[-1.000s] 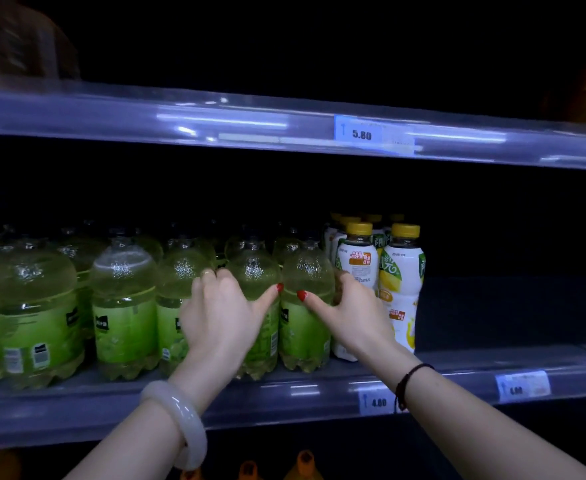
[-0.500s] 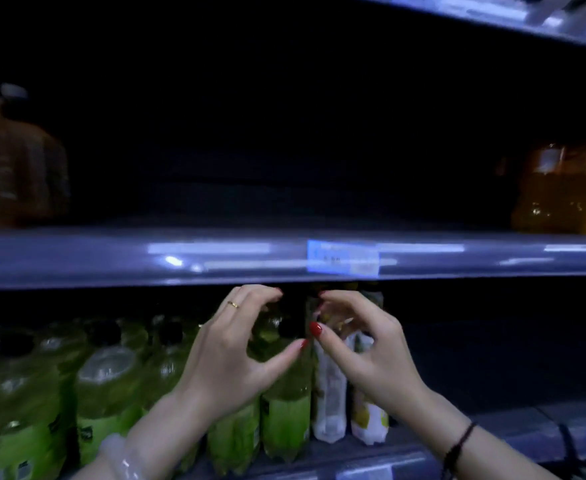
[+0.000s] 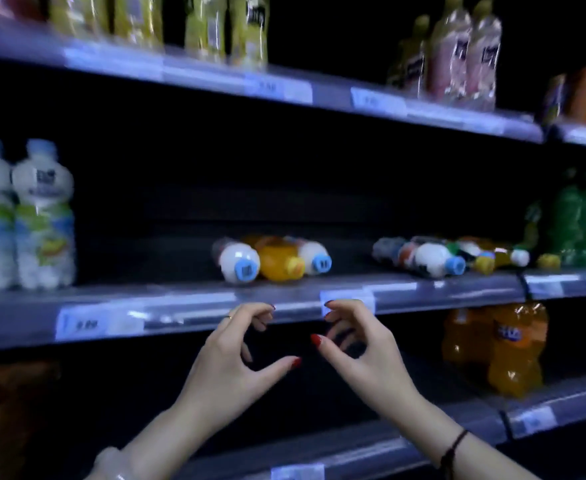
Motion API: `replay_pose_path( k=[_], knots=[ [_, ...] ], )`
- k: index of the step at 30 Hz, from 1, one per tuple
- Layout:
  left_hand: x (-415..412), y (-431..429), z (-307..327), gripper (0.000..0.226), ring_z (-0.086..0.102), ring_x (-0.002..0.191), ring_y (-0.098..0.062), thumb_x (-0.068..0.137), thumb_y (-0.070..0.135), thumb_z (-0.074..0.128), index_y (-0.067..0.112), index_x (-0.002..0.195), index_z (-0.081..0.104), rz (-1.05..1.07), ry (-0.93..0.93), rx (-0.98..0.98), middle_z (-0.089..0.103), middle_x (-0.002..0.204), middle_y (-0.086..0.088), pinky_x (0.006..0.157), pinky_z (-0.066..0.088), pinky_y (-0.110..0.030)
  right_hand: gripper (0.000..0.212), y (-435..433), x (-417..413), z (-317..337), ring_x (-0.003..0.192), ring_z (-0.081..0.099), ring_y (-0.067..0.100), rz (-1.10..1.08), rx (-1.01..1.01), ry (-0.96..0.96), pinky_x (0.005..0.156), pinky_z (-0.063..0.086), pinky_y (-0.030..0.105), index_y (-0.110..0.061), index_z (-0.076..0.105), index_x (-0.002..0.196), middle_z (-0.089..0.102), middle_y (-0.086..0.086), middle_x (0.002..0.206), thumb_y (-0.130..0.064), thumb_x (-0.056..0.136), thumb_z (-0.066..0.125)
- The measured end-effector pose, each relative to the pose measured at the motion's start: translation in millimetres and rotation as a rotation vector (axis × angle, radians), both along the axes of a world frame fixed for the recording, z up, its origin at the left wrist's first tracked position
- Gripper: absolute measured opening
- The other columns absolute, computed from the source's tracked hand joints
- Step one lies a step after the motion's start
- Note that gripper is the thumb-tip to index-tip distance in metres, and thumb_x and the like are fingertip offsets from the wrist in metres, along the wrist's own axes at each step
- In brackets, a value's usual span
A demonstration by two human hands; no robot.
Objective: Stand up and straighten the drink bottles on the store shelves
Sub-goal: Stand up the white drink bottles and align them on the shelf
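Three small bottles lie on their sides on the middle shelf [image 3: 180, 306], caps toward me: a white one with a blue cap [image 3: 236, 259], an orange one with a yellow cap [image 3: 279, 261] and another white one [image 3: 314, 258]. Further right lies a second heap of several fallen bottles [image 3: 430, 258]. My left hand [image 3: 236, 355] and my right hand [image 3: 357, 344] hover side by side just below that shelf's front edge. Their fingers are loosely curved with the thumbs apart, and they hold nothing. Neither hand touches a bottle.
Upright white bottles [image 3: 42, 216] stand at the shelf's left end and green bottles [image 3: 575, 230] at its right. Yellow bottles [image 3: 215, 26] and pink bottles [image 3: 464, 50] fill the top shelf. Orange bottles [image 3: 513, 351] stand on the lower shelf, right.
My hands have let go of the green bottles on the lower shelf and risen. The view has swung up and right to a shelf with fallen bottles.
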State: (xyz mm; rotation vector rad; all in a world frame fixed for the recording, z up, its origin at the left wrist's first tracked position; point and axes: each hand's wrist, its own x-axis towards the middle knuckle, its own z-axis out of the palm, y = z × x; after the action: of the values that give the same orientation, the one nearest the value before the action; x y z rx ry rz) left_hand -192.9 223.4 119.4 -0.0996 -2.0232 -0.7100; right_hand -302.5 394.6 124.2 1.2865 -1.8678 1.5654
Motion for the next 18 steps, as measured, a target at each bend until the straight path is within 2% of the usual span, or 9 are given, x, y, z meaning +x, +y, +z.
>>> replay_pose_path(
  k=[5,9,13,15,18],
  knots=[
    [10.1,-8.2,81.3,0.061,0.057,0.095,-0.006,0.057,0.055,0.074,0.040,0.111,0.050,0.021,-0.031,0.036,0.057,0.107,0.021,0.068,0.050,-0.022,0.038,7.2,1.6,84.9,0.089,0.062,0.009,-0.035,0.161,-0.006,0.078,0.050,0.022,-0.035,0.052,0.111,0.062,-0.012,0.104,-0.028,0.079,0.071],
    [13.0,-18.3,104.9,0.061,0.056,0.097,-0.005,0.059,0.041,0.084,0.038,0.110,0.051,0.041,-0.055,0.060,0.058,0.106,0.014,0.070,0.049,-0.024,0.038,10.4,-2.5,111.1,0.090,0.060,0.009,-0.038,0.192,-0.025,0.078,0.050,0.022,-0.029,0.053,0.112,0.060,-0.006,0.106,-0.020,0.080,0.071],
    [6.1,-25.0,111.7,0.069,0.053,0.104,-0.003,0.053,0.054,0.078,0.040,0.113,0.049,0.053,-0.105,0.056,0.056,0.110,0.014,0.079,0.050,-0.028,0.040,11.6,-16.6,117.2,0.093,0.057,0.002,-0.045,0.219,-0.039,0.077,0.044,0.010,-0.030,0.052,0.112,0.059,-0.008,0.103,-0.016,0.080,0.071],
    [1.0,-31.4,113.1,0.077,0.050,0.107,0.000,0.048,0.059,0.077,0.045,0.117,0.045,0.066,-0.179,0.041,0.050,0.116,0.018,0.087,0.048,-0.028,0.040,10.1,-29.4,120.5,0.095,0.056,-0.001,-0.037,0.245,-0.047,0.081,0.044,0.011,-0.030,0.051,0.112,0.058,-0.011,0.104,-0.017,0.080,0.072],
    [-9.5,-43.0,112.7,0.086,0.044,0.115,-0.001,0.046,0.051,0.084,0.056,0.118,0.038,0.060,-0.290,0.070,0.041,0.123,0.024,0.099,0.042,-0.030,0.049,1.1,-55.8,123.9,0.104,0.053,-0.002,-0.019,0.317,-0.053,0.093,0.045,0.022,-0.029,0.050,0.119,0.056,-0.014,0.114,-0.021,0.078,0.075]
  ],
)
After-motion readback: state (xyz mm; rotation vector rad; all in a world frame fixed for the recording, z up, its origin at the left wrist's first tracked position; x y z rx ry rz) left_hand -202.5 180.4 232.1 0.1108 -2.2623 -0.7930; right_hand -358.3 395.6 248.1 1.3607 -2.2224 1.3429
